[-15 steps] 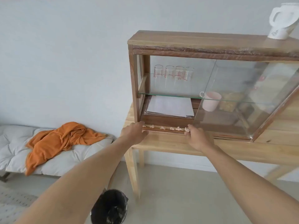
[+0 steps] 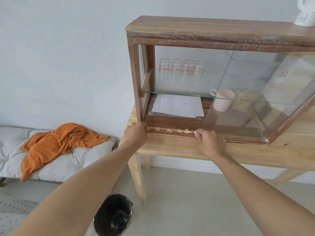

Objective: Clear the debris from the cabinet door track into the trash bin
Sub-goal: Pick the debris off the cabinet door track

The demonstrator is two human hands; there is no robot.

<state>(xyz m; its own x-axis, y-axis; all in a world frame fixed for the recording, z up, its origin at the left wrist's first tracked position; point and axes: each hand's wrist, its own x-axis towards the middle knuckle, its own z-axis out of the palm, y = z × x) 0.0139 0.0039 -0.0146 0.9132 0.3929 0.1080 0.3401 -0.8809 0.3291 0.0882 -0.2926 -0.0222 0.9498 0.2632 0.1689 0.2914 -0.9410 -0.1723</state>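
Picking begins: left hand [image 2: 135,133] rests at the track's [image 2: 172,133] left end, its grip hidden; debris clumps [image 2: 177,130] line the groove; right hand [image 2: 210,142] pinches the rightmost scrap. Next, carry it down-left to the trash bin [image 2: 113,215], clearing the table edge [image 2: 170,147]. The glass door [image 2: 242,97] bounds the right.

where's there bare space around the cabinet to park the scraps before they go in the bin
Bare room: the table strip in front of the door track, between the left hand and right hand, and the cabinet top left of the white jug. Crowded: the track with debris bits, and the paper stack beside the pink mug.
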